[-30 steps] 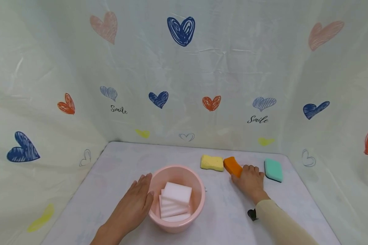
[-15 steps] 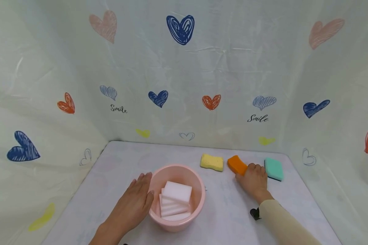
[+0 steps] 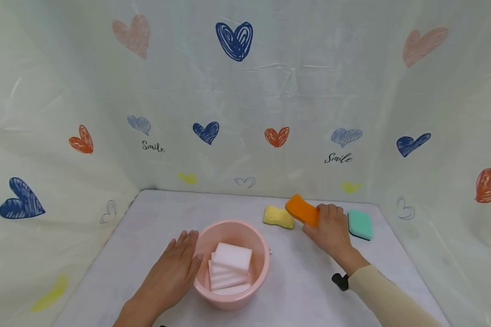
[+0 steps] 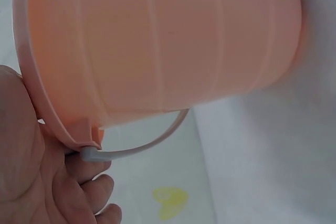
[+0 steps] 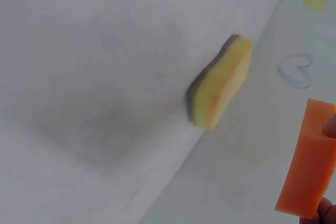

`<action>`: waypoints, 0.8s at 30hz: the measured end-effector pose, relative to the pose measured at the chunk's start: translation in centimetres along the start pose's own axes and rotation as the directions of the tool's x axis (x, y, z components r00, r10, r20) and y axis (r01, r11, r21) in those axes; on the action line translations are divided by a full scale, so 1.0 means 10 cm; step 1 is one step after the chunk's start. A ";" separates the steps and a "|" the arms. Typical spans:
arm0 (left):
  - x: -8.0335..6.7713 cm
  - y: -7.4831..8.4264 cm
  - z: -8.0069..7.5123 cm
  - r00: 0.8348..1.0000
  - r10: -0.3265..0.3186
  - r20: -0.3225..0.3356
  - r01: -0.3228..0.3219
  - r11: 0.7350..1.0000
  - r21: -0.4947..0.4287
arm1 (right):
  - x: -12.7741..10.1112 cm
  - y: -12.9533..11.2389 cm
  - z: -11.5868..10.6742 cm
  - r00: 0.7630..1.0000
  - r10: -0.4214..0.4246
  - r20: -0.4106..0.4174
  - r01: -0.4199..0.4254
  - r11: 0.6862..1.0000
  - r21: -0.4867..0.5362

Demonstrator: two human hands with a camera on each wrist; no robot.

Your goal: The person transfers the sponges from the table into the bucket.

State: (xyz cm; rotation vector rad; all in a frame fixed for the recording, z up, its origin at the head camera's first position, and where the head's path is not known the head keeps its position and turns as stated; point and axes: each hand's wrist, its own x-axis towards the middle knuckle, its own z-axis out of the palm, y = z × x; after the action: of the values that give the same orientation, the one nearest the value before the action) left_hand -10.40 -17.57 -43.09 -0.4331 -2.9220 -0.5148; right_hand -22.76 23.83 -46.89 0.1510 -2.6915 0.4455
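Head view shows the left hand (image 3: 169,277) resting flat and relaxed against the pink bucket (image 3: 229,265) near the counter's (image 3: 294,290) front edge, while the right hand (image 3: 329,229) pinches one end of the orange sponge (image 3: 302,210), lifted above the counter's back edge between yellow sponge (image 3: 278,217) and green sponge (image 3: 360,224). Held only by its end, the sponge could slip free or knock its yellow neighbour. Beyond, the backdrop (image 3: 245,91) reads "Smile" twice.

Pink bucket (image 4: 168,45) fills the top of the frame, lying sideways across it. Its thin handle (image 4: 152,142) curves below the rim. Left hand (image 4: 31,166) sits lower left, fingers (image 4: 86,169) touching the rim and handle joint.
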 end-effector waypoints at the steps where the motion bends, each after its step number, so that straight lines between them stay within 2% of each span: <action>1: 0.00 -0.01 0.00 1.000 0.003 -0.003 -0.003 1.000 0.003 | 0.00 -0.09 -0.04 1.000 -0.029 -0.009 0.029 1.000 0.013; 5: 0.00 -0.03 -0.02 1.000 0.017 -0.011 -0.017 1.000 0.021 | -0.04 -0.45 -0.22 0.989 -0.141 -0.032 0.143 0.988 0.056; 7: 0.00 -0.03 -0.02 1.000 0.026 -0.012 -0.026 0.999 0.035 | -0.07 -0.62 -0.29 0.974 -0.220 -0.052 0.223 0.973 0.067; 12: -0.01 -0.04 -0.02 0.999 0.035 -0.023 -0.033 0.998 0.049 | -0.18 -0.99 -0.41 0.902 -0.429 -0.052 0.432 0.900 0.064; 16: 0.00 -0.03 -0.02 1.000 0.015 -0.011 -0.014 0.999 0.044 | -0.27 -1.22 -0.46 0.850 -0.526 0.025 0.522 0.848 0.095; 24: 0.02 -0.02 -0.03 0.998 -0.037 0.054 0.034 0.998 0.044 | -0.43 -1.47 -0.45 0.751 -0.626 0.211 0.595 0.779 0.197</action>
State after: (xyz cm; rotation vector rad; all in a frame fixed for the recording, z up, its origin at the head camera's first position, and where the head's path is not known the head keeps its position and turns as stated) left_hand -10.60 -17.78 -42.87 -0.3966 -2.9919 -0.4507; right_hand -14.69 11.63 -40.49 1.1726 -2.6471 0.3875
